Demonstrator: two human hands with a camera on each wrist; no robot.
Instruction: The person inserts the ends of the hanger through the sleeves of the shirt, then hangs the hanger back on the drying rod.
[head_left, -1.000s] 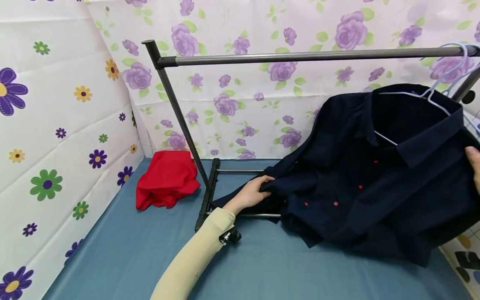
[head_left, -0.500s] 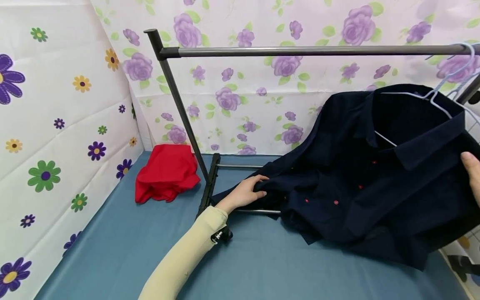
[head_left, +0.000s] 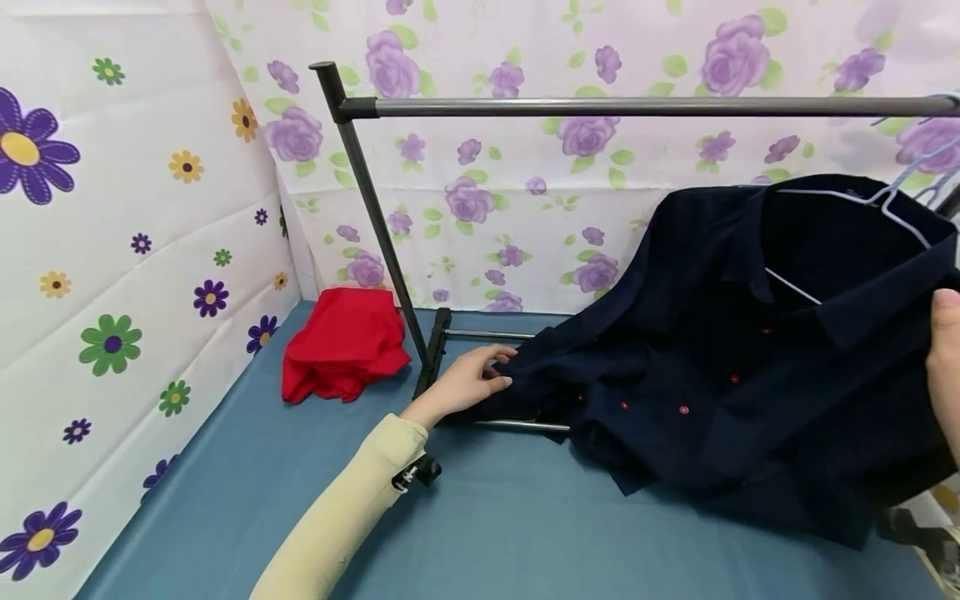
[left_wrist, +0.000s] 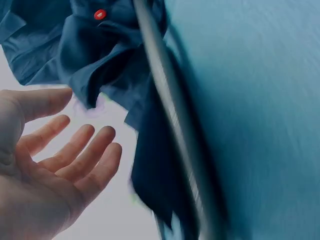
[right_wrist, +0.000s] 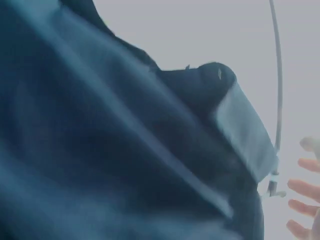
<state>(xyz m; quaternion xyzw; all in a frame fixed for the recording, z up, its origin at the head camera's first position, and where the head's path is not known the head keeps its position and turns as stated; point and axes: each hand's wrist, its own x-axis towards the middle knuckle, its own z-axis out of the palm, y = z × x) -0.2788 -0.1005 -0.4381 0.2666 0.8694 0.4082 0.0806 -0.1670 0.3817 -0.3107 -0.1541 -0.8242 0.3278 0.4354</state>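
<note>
By the navy shirt, the left hand and right hand (fingers loosely spread) grip nothing.

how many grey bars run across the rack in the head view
3: the top rail, higher than the navy shirt; the rear lower bar and front lower bar, both partly hidden by the shirt, which may cover more.

A sheeted-off corner, home or studio unclear: white purple-rose sheeting at top, white daisy-printed sheeting at left.
</note>
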